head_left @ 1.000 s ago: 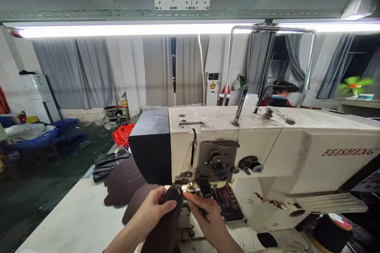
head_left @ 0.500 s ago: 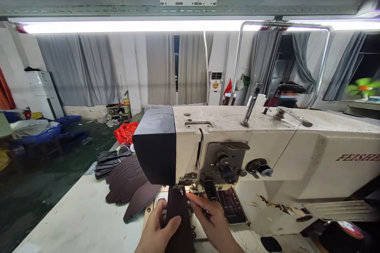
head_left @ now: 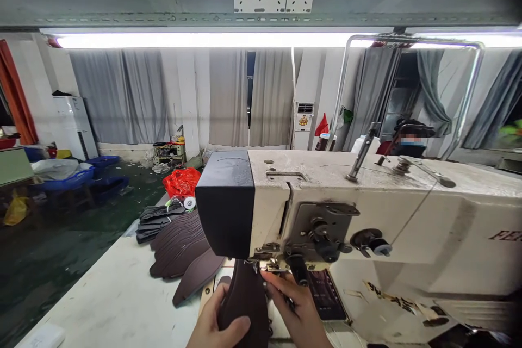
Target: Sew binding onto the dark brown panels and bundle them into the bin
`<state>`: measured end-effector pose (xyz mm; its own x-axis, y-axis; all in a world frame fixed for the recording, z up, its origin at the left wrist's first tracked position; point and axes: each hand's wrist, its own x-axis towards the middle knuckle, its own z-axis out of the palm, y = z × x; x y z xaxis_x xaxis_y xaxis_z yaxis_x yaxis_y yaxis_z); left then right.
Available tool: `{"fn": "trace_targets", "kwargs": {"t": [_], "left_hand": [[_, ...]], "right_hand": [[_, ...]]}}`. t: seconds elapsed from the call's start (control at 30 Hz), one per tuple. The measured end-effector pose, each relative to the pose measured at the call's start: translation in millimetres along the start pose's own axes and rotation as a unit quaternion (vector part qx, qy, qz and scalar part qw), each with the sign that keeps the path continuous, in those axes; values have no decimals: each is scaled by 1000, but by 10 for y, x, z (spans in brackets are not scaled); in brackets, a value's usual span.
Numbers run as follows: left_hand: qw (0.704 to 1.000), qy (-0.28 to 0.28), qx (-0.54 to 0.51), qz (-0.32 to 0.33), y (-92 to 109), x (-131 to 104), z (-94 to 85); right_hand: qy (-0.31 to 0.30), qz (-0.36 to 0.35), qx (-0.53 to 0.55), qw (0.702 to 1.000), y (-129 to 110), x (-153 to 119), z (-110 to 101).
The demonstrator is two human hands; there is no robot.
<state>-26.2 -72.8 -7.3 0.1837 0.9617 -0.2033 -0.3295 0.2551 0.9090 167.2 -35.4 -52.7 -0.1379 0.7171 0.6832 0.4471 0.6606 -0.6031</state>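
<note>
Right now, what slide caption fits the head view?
Left hand holding a dark brown piece at a sewing machine, right hand alongside.

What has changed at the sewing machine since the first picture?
The left hand has moved back along the dark piece, away from the sewing machine, still holding it; the piece's near end has swung slightly rightward. The view has turned left. Unchanged: right hand at the piece's right edge, fanned stack lying left.

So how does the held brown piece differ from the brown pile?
The brown piece is in the left hand; no hand touches the brown pile. The brown piece looks single, its far end at the sewing machine; the brown pile is several, fanned out on the table. Both are dark brown.
</note>
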Motion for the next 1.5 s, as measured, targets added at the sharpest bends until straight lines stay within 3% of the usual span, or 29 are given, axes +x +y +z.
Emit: {"fn": "trace_targets", "kwargs": {"t": [0.1, 0.27, 0.47, 0.67, 0.87, 1.07, 1.5], "left_hand": [[999, 36, -3, -24, 86, -5, 2], [998, 44, -23, -25, 195, 8, 23], [998, 31, -46, 14, 170, 61, 59], [998, 38, 50, -24, 113, 146, 35], [998, 36, 54, -1, 31, 236, 65], [1000, 17, 12, 12, 145, 276, 157], [999, 20, -3, 40, 249, 630, 188]], "right_hand": [[0, 6, -2, 1000, -3, 3, -1], [-9, 16, -4, 1000, -6, 10, -5], [-10, 15, -3, 1000, 9, -6, -3], [-19, 45, 0, 999, 10, -18, 9], [-7, 26, 0, 1000, 11, -14, 5], [6, 15, -9, 1000, -25, 13, -3], [29, -4, -1, 1000, -43, 23, 12]]}}
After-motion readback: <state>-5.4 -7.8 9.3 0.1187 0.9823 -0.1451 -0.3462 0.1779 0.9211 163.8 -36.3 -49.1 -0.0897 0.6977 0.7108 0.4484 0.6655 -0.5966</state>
